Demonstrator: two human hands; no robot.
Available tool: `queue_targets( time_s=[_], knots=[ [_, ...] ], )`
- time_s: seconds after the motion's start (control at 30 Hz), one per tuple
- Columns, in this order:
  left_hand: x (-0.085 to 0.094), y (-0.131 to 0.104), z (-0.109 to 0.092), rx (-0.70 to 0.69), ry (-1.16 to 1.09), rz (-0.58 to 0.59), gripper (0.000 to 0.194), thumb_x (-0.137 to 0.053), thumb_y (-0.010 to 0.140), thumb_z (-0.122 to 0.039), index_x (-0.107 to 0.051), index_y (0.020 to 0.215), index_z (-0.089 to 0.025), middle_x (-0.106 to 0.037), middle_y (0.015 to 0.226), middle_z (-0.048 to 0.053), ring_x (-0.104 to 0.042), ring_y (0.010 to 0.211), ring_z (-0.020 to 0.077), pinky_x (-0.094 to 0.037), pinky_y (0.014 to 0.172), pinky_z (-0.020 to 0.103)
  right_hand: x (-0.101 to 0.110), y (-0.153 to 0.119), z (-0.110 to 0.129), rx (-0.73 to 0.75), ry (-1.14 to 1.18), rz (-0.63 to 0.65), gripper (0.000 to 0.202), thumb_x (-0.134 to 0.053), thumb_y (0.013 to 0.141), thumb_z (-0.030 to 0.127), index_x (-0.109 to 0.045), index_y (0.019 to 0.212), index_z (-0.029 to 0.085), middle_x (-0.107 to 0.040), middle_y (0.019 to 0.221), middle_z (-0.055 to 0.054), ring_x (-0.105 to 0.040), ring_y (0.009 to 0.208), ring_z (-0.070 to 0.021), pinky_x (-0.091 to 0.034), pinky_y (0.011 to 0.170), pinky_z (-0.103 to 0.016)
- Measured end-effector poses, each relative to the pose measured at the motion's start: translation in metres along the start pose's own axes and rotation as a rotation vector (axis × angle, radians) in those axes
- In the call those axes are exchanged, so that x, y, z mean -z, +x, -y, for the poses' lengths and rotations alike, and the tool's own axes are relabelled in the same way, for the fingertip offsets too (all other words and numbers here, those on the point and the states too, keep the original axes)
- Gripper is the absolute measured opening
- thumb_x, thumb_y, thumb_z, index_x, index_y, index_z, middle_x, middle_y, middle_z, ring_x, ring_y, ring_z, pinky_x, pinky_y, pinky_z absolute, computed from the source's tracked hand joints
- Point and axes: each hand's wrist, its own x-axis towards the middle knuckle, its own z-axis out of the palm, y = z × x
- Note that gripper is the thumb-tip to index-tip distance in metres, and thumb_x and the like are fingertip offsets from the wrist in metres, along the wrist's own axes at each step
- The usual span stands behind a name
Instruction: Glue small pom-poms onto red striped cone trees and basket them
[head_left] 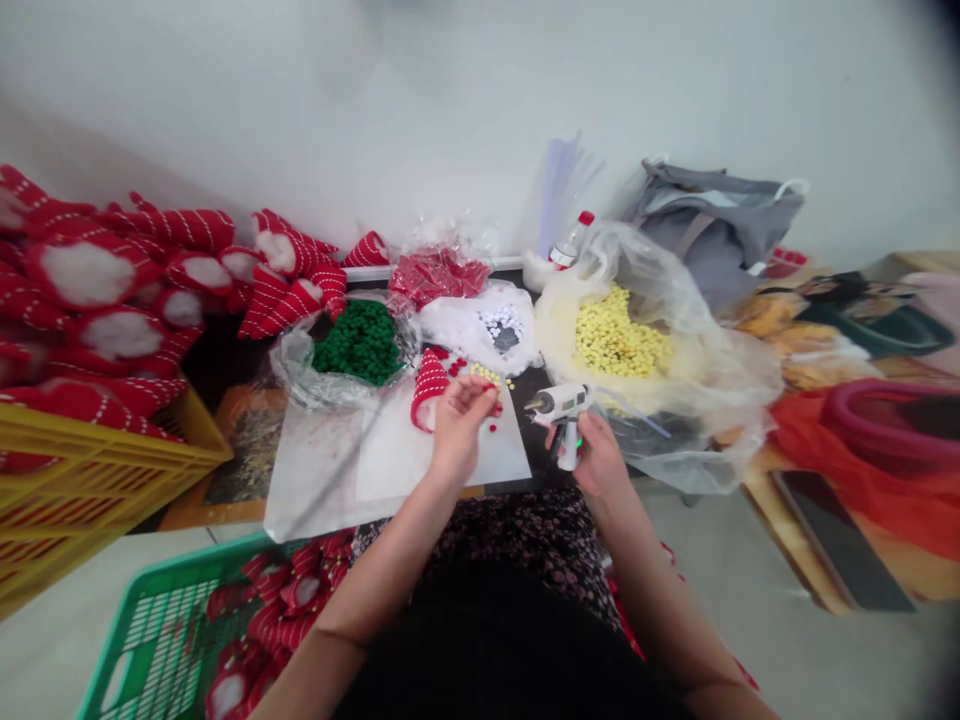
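My left hand (pixel 463 415) is above the white sheet (pixel 390 460), thumb and fingers pinched on a small red pompom. Beside it lies a red striped stuffed cone hat (pixel 430 388) with an open white end. Loose red and yellow pompoms (pixel 491 376) are scattered just beyond my fingers. My right hand (pixel 596 450) is closed round the handle of a white glue gun (pixel 564 402), its nozzle pointing left toward my left hand. A pale glue stick (pixel 645 415) appears to extend from its back.
Bags of green pompoms (pixel 358 342), white pieces (pixel 501 325) and yellow pompoms (pixel 619 335) line the table's back. A yellow crate (pixel 112 490) of red stuffed cones stands left; a green basket (pixel 131 625) sits below. A bottle (pixel 576 240) and grey bag (pixel 705 220) are behind.
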Motion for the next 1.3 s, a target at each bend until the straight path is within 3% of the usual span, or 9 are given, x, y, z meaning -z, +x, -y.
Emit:
queue_targets(
  time_s=[0.1, 0.23, 0.37, 0.5, 0.67, 0.83, 1.03, 1.13, 1.3],
  knots=[
    [0.021, 0.029, -0.006, -0.163, 0.520, 0.110, 0.008, -0.072, 0.081, -0.021, -0.072, 0.089, -0.020, -0.074, 0.089, 0.004, -0.067, 0.079, 0.0160, -0.052, 0.074, 0.027, 0.009, -0.003, 0.005, -0.072, -0.229, 0.023, 0.052, -0.081, 0.073, 0.070, -0.066, 0.073, 0.020, -0.063, 0.053, 0.000, -0.051, 0.040, -0.0121, -0.037, 0.037, -0.023],
    [0.032, 0.062, -0.014, -0.228, 1.108, 0.310, 0.020, -0.058, 0.086, -0.010, -0.076, 0.089, -0.019, -0.077, 0.096, 0.007, -0.069, 0.089, 0.0211, -0.052, 0.085, 0.033, 0.017, -0.005, -0.005, -0.121, -0.598, 0.033, 0.054, -0.075, 0.074, 0.073, -0.064, 0.071, 0.021, -0.066, 0.058, -0.001, -0.056, 0.043, -0.0149, -0.039, 0.040, -0.025],
    [0.027, 0.075, -0.018, -0.236, 1.327, 0.346, 0.018, -0.063, 0.084, -0.011, -0.072, 0.099, -0.018, -0.075, 0.086, 0.007, -0.070, 0.083, 0.0234, -0.052, 0.082, 0.034, 0.024, -0.007, -0.020, 0.039, -1.014, -0.096, 0.045, -0.067, 0.081, 0.067, -0.069, 0.079, 0.023, -0.075, 0.077, -0.008, -0.070, 0.066, -0.0244, -0.050, 0.059, -0.033],
    [0.019, 0.076, -0.023, -0.286, 1.386, 0.367, 0.020, -0.060, 0.084, -0.009, -0.071, 0.099, -0.019, -0.077, 0.095, 0.008, -0.070, 0.086, 0.0234, -0.052, 0.086, 0.035, 0.029, -0.010, -0.021, 0.172, -1.276, -0.144, 0.039, -0.059, 0.090, 0.058, -0.073, 0.084, 0.022, -0.075, 0.085, -0.011, -0.070, 0.079, -0.0276, -0.051, 0.071, -0.037],
    [0.013, 0.068, -0.024, -0.256, 1.187, 0.460, 0.024, -0.058, 0.084, -0.006, -0.075, 0.096, -0.017, -0.078, 0.098, 0.008, -0.072, 0.085, 0.0204, -0.054, 0.083, 0.032, 0.008, 0.005, -0.007, 0.279, -0.984, -0.129, 0.037, -0.062, 0.090, 0.055, -0.074, 0.086, 0.020, -0.075, 0.086, -0.011, -0.070, 0.077, -0.0252, -0.056, 0.075, -0.039],
    [0.008, 0.051, -0.015, -0.300, 0.912, 0.466, 0.022, -0.065, 0.083, -0.010, -0.078, 0.099, -0.019, -0.078, 0.095, 0.008, -0.073, 0.084, 0.0190, -0.057, 0.079, 0.030, -0.040, 0.032, 0.003, 0.119, -0.344, 0.041, 0.053, -0.081, 0.076, 0.059, -0.077, 0.114, 0.023, -0.081, 0.102, -0.007, -0.075, 0.077, -0.0222, -0.063, 0.067, -0.035],
    [0.016, 0.048, -0.008, -0.127, 0.580, 0.426, 0.010, -0.075, 0.081, -0.023, -0.075, 0.087, -0.016, -0.078, 0.082, 0.009, -0.074, 0.071, 0.0195, -0.060, 0.072, 0.032, -0.063, 0.043, -0.002, 0.128, -0.176, -0.003, 0.037, -0.089, 0.068, 0.050, -0.083, 0.091, 0.021, -0.082, 0.085, -0.005, -0.075, 0.073, -0.0235, -0.066, 0.074, -0.041],
    [0.022, 0.055, -0.015, -0.171, 0.693, 0.338, 0.010, -0.071, 0.084, -0.024, -0.076, 0.087, -0.016, -0.079, 0.087, 0.009, -0.074, 0.078, 0.0204, -0.058, 0.075, 0.031, -0.054, 0.044, -0.006, 0.129, -0.188, -0.081, 0.037, -0.089, 0.067, 0.046, -0.084, 0.094, 0.020, -0.082, 0.084, -0.005, -0.076, 0.073, -0.0241, -0.066, 0.077, -0.044],
    [0.021, 0.074, -0.029, -0.308, 1.253, 0.246, 0.009, -0.064, 0.086, -0.018, -0.072, 0.085, -0.019, -0.076, 0.088, 0.008, -0.070, 0.087, 0.0230, -0.052, 0.084, 0.034, -0.037, 0.045, -0.009, 0.137, -0.218, -0.151, 0.041, -0.088, 0.069, 0.048, -0.084, 0.098, 0.019, -0.081, 0.085, -0.006, -0.075, 0.073, -0.0236, -0.066, 0.077, -0.045]
  ],
)
